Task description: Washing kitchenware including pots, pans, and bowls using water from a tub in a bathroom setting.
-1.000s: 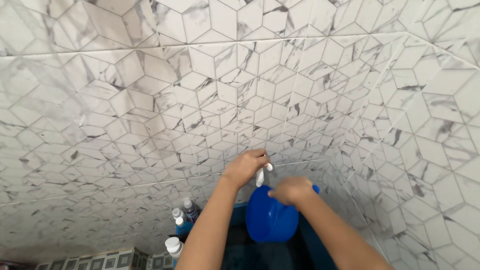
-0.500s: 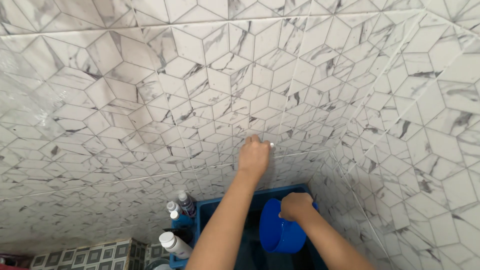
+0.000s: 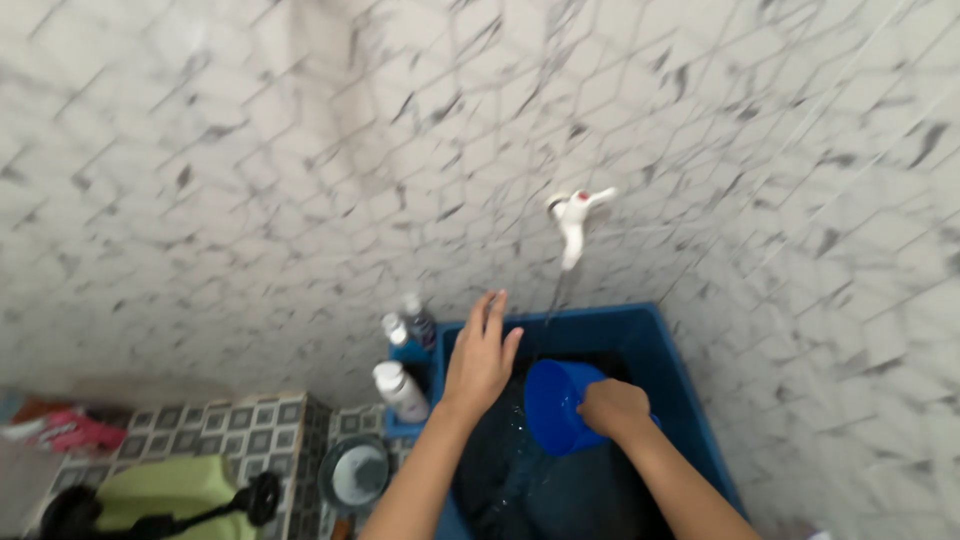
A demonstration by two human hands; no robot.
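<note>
A white tap sticks out of the grey and white tiled wall. A thin stream of water falls from it into the big blue tub below. Just past the tub's left edge stand some bottles with white caps, close together. A small round bowl sits near them on the patterned ledge. Something green lies at the left, but it is blurry.

The blue scoop is inside the tub, tipped on its side, under the tap. The right hand grips its rim. The left hand is flat and wide, holding nothing, over the tub's left side, just beside the scoop.
</note>
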